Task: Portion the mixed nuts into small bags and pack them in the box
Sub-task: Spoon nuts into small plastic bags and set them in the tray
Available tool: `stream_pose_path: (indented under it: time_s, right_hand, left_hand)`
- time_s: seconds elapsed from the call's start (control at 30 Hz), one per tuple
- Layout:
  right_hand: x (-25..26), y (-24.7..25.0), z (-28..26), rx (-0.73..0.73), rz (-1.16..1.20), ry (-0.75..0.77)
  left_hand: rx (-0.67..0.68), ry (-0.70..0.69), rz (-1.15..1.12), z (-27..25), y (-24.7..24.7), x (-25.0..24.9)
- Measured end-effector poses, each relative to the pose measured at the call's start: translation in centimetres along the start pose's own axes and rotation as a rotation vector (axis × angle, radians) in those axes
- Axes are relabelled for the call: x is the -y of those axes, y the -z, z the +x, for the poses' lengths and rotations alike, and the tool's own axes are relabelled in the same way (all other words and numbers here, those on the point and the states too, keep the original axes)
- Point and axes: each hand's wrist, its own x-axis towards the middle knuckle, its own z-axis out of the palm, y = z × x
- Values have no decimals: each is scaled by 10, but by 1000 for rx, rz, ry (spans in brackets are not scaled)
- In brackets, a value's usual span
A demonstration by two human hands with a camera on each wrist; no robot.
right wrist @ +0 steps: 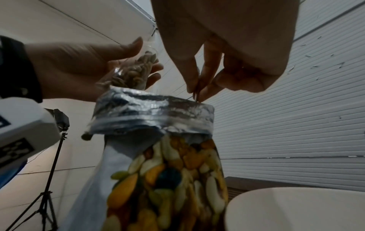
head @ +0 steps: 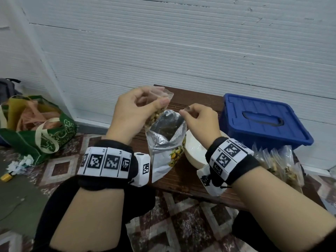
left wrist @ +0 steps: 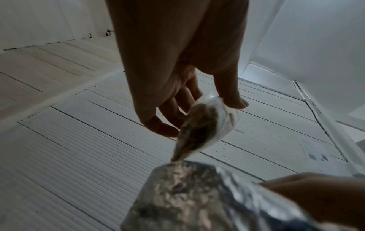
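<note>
A person's left hand (head: 134, 113) pinches a small clear plastic bag partly filled with mixed nuts (head: 154, 113), holding it tilted at the open mouth of a large foil-lined nut pouch with printed nuts on its front (head: 166, 140), which stands on a dark brown wooden bench (head: 196, 104). The right hand (head: 200, 119) pinches the pouch's rim between thumb and fingertips, holding it open. Right of the pouch sit a white bowl (head: 192, 151), a heap of filled clear bags (head: 280, 160) and a blue lidded plastic box (head: 263, 120).
</note>
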Motion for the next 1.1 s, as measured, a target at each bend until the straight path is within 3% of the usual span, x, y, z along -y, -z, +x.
stream_pose_path:
  time_s: [0.1, 0.27, 0.5, 0.77, 1.1]
  right_hand:
    - [5, 8, 2, -6, 48, 4]
    - [14, 27, -1, -138, 190, -23]
    - [10, 57, -27, -125, 366, -84]
    - [-22, 97, -62, -199, 324, -138]
    - [-51, 121, -81, -91, 221, -203]
  left_hand:
    - [42, -15, 15, -2, -5, -2]
    - [85, -49, 28, -7, -18, -5]
    - [122, -74, 18, -18, -59, -4]
    - [258, -111, 72, -49, -114, 12]
    - [641, -13, 181, -59, -136, 46]
